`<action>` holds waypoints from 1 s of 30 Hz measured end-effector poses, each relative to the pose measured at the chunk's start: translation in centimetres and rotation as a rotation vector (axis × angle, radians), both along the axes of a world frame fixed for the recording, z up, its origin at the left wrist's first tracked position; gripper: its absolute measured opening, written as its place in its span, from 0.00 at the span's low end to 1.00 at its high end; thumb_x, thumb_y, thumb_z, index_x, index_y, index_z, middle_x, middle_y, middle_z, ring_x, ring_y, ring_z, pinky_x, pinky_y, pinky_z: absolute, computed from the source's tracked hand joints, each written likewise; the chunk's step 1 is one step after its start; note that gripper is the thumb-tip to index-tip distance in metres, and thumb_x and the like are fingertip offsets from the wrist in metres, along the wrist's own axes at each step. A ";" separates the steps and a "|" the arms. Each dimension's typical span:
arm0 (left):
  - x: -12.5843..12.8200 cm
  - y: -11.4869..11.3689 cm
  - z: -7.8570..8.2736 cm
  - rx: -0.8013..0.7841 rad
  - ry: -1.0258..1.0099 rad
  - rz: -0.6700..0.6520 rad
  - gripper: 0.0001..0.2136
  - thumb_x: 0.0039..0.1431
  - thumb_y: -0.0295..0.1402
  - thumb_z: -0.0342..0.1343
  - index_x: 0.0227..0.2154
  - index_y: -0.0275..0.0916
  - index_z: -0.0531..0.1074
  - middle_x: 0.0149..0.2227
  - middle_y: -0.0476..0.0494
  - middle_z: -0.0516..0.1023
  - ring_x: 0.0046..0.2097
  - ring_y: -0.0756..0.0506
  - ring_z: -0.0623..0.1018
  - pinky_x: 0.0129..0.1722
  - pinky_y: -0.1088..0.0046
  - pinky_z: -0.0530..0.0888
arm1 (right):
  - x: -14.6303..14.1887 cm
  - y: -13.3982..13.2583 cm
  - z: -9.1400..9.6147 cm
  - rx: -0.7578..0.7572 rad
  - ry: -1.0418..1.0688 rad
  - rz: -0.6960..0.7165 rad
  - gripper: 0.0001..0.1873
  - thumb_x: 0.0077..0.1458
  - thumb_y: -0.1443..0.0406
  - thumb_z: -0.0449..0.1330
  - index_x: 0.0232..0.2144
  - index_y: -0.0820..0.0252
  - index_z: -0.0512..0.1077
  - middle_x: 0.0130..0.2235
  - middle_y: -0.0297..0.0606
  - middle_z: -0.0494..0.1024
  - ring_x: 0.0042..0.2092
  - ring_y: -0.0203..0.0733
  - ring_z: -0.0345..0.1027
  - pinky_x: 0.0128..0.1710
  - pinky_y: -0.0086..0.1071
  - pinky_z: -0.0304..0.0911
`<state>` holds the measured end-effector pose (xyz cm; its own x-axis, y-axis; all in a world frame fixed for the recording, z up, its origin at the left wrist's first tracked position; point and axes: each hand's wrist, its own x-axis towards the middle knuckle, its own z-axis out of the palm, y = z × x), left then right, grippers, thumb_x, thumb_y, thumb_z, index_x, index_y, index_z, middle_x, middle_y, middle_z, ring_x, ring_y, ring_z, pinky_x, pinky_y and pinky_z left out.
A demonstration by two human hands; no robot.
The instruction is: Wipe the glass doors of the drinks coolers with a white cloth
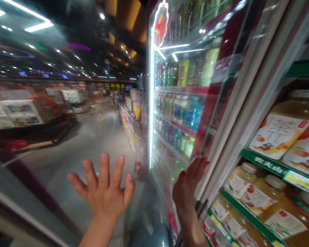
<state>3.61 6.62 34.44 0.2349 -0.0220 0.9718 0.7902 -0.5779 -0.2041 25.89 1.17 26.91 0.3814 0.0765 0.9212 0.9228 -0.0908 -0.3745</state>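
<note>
Fingers spread wide, my left hand point(103, 190) is held up, back towards me and empty. The aisle floor shows behind it; I cannot tell whether it touches clear glass. My right hand point(189, 183) is turned edge-on beside the glass door point(170, 192) of a drinks cooler, its fingers straight and close to the red border. Whether its palm rests on the glass is unclear. Just right of this hand runs the grey metal frame point(229, 127). Beyond the frame, bottled tea drinks point(280, 130) with white fruit labels stand on shelves with green price strips point(275, 168).
Several rows of bottles point(175, 106) stand behind the cooler glass, edged by a lit strip point(151, 103). A grey frame point(20, 209) slants across the lower left. Stacked goods point(131, 120) line the aisle point(92, 137); blurred display stands point(23, 109) are at left.
</note>
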 end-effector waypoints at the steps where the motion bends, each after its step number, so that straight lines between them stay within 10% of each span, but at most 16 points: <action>1: 0.2 0.0 0.1 0.006 -0.007 0.001 0.41 0.67 0.37 0.59 0.80 0.45 0.52 0.83 0.48 0.42 0.84 0.40 0.38 0.82 0.51 0.33 | 0.0 0.4 1.6 0.026 0.019 0.004 0.38 0.76 0.63 0.41 0.82 0.63 0.34 0.83 0.53 0.36 0.83 0.63 0.26 0.76 0.82 0.37; 4: 0.5 0.3 0.3 -0.001 -0.010 -0.017 0.37 0.71 0.35 0.54 0.80 0.46 0.51 0.83 0.50 0.42 0.84 0.40 0.38 0.82 0.51 0.32 | -2.1 1.1 5.2 0.013 -0.200 0.060 0.39 0.76 0.60 0.45 0.82 0.60 0.39 0.83 0.48 0.44 0.83 0.64 0.29 0.79 0.75 0.34; 9: -0.6 0.7 0.0 -0.054 -0.004 -0.081 0.37 0.72 0.32 0.55 0.80 0.51 0.51 0.83 0.53 0.43 0.84 0.42 0.40 0.81 0.52 0.33 | -0.9 -0.4 3.0 -0.150 -0.690 0.169 0.40 0.74 0.56 0.54 0.81 0.50 0.46 0.81 0.28 0.51 0.84 0.43 0.30 0.84 0.49 0.25; 13: -1.4 1.2 -1.1 -0.127 -0.124 -0.063 0.35 0.75 0.34 0.51 0.80 0.50 0.49 0.83 0.52 0.42 0.83 0.45 0.36 0.79 0.54 0.27 | 5.0 -1.6 6.2 -0.131 -0.432 0.047 0.41 0.76 0.60 0.51 0.82 0.55 0.37 0.83 0.44 0.45 0.84 0.56 0.28 0.81 0.68 0.36; 17: -1.0 1.9 -1.9 -0.092 -0.204 -0.035 0.32 0.79 0.41 0.43 0.81 0.47 0.46 0.83 0.51 0.38 0.83 0.46 0.34 0.80 0.54 0.29 | 3.1 -0.4 12.3 -0.070 -0.258 -0.020 0.39 0.77 0.57 0.45 0.82 0.61 0.42 0.81 0.54 0.50 0.83 0.70 0.34 0.76 0.82 0.39; 23: -1.0 2.0 -2.2 -0.069 -0.179 -0.062 0.31 0.80 0.47 0.36 0.81 0.46 0.48 0.83 0.51 0.40 0.84 0.43 0.36 0.80 0.52 0.31 | -3.0 -0.1 5.8 -0.237 -0.953 0.198 0.25 0.74 0.48 0.54 0.69 0.33 0.72 0.76 0.09 0.62 0.83 0.38 0.30 0.85 0.46 0.26; 26: -0.7 2.4 -2.5 -0.061 -0.185 -0.052 0.31 0.80 0.46 0.38 0.80 0.47 0.48 0.83 0.50 0.41 0.84 0.41 0.37 0.81 0.49 0.31 | -1.2 -0.8 6.0 -0.243 -0.940 0.241 0.28 0.72 0.51 0.59 0.71 0.39 0.69 0.75 0.18 0.68 0.83 0.37 0.31 0.84 0.46 0.25; 30: 0.0 3.3 -2.5 -0.063 -0.235 -0.046 0.31 0.79 0.43 0.43 0.80 0.50 0.48 0.82 0.45 0.47 0.84 0.40 0.40 0.81 0.45 0.33 | -2.0 0.4 13.4 -0.189 -0.710 0.172 0.35 0.73 0.58 0.57 0.77 0.58 0.59 0.75 0.43 0.68 0.82 0.54 0.42 0.83 0.59 0.27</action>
